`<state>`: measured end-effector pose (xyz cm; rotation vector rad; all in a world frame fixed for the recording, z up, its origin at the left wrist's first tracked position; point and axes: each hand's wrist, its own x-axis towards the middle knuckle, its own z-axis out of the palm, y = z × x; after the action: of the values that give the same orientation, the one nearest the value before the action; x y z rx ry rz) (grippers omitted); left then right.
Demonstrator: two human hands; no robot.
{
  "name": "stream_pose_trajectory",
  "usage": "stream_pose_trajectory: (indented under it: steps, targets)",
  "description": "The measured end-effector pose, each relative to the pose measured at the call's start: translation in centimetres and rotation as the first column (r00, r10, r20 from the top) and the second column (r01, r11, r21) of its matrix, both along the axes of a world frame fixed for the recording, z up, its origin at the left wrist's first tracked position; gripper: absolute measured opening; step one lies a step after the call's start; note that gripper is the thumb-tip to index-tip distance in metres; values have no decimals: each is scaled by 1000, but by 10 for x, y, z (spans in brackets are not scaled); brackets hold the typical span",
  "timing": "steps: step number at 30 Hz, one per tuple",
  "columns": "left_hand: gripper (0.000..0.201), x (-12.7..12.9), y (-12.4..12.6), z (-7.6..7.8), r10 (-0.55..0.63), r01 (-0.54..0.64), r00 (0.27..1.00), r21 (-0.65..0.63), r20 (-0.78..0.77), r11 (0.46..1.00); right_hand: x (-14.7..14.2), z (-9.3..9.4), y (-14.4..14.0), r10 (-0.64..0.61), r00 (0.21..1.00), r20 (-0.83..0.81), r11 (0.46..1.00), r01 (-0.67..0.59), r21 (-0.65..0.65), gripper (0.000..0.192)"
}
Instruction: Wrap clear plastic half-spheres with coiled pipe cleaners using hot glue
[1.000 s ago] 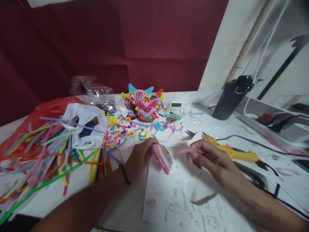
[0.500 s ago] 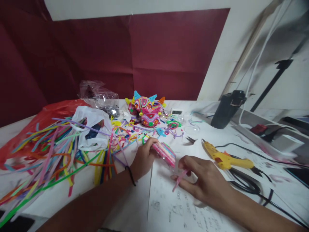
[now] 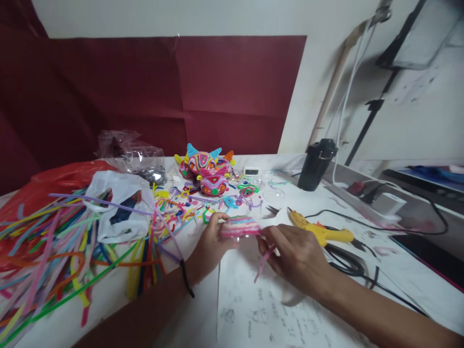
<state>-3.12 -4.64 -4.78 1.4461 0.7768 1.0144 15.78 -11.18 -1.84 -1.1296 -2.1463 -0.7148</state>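
My left hand (image 3: 208,244) grips a rounded piece covered in pink, blue and green pipe-cleaner stripes (image 3: 239,226), held just above the table. My right hand (image 3: 295,256) touches the piece's right end and pinches a short pink pipe cleaner (image 3: 261,261) that hangs down from its fingers. Both hands hover over a white sheet with pencil sketches (image 3: 264,309).
A heap of long coloured pipe cleaners (image 3: 68,241) covers the left, beside white (image 3: 116,203) and red bags (image 3: 54,181). Finished horned pipe-cleaner figures (image 3: 205,166) stand behind cut scraps. A yellow glue gun (image 3: 319,232) with black cable lies right; a black cup (image 3: 315,164) behind.
My right hand rose from the paper with the pink pipe cleaner to the striped piece's right end. My left hand turned the piece more level. The camera tilted up.
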Motion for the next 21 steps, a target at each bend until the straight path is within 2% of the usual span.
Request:
stream_pose_trajectory:
  steps: [2,5,7,12,18,21]
  targets:
    - [56,-3,0,0,-96,97,995,32,-23,995,2,0,2,-3,1000,-8,1000,4,0,17]
    - [70,-6,-2,3,-315,315,949,-28,-10,949,5,0,5,17,1000,0,1000,-17,-11,17]
    - [73,-7,-3,6,-375,375,927,-63,17,925,8,-2,6,38,999,8,999,-38,-20,18]
    - [57,-5,-7,14,-276,278,961,-119,31,953,12,-8,9,115,993,16,993,-115,-7,18]
    - [48,-5,-6,14,-256,249,966,-161,-24,955,7,-12,9,142,988,62,989,-144,27,21]
    - [46,-5,-4,12,-247,240,969,-143,-27,960,5,-13,8,146,988,44,989,-145,-18,19]
